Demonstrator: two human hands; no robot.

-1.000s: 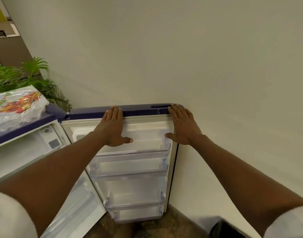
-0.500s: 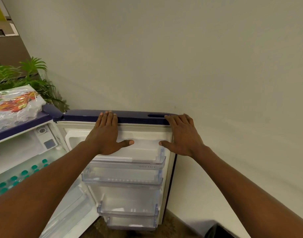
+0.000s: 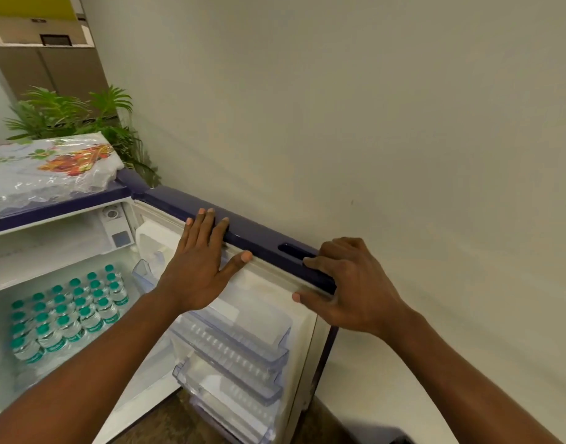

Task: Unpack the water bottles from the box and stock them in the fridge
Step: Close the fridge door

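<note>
Left hand (image 3: 198,270) presses, right hand (image 3: 355,286) grips the fridge door (image 3: 259,233) edge beside wall (image 3: 403,123).

- fridge door (image 3: 253,233), top rim under the fingers of the left hand (image 3: 198,277) and right hand (image 3: 355,290): dark blue, smooth, faintly glossy.
- door liner (image 3: 269,285) between the hands: smooth white plastic.
- door shelves (image 3: 243,344) below the hands: clear ribbed plastic.
- water bottles (image 3: 67,315) left of the left hand: clear plastic, green caps.
- cover (image 3: 51,174) up and left of the left hand: crinkled glossy plastic film, floral print.
- wall (image 3: 371,123) above the right hand: matt paint.
</note>
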